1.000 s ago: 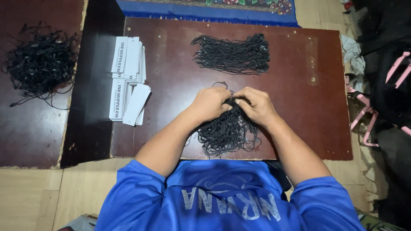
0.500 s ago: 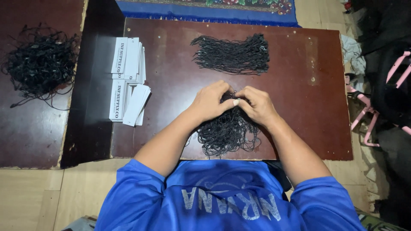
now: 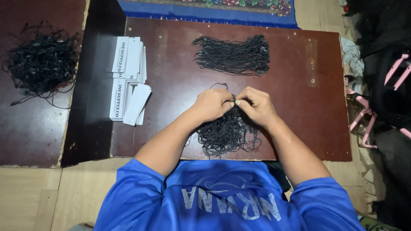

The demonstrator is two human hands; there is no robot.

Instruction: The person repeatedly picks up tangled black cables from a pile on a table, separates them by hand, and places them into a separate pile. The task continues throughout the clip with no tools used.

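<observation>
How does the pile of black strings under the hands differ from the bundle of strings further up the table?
The pile under the hands is loose and tangled; the far bundle lies combed out in one neat band. Both hands, left and right, pinch at the near pile, while the far bundle lies untouched. Both are thin black cords on the same brown table.

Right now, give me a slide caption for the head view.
Both hands, left and right, pinch black strings over a brown table, beside white tags.

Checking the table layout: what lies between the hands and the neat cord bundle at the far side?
Bare tabletop, in the head view. The hands pinch cords over the near pile; only one thin loop sticks out toward the far bundle.
</observation>
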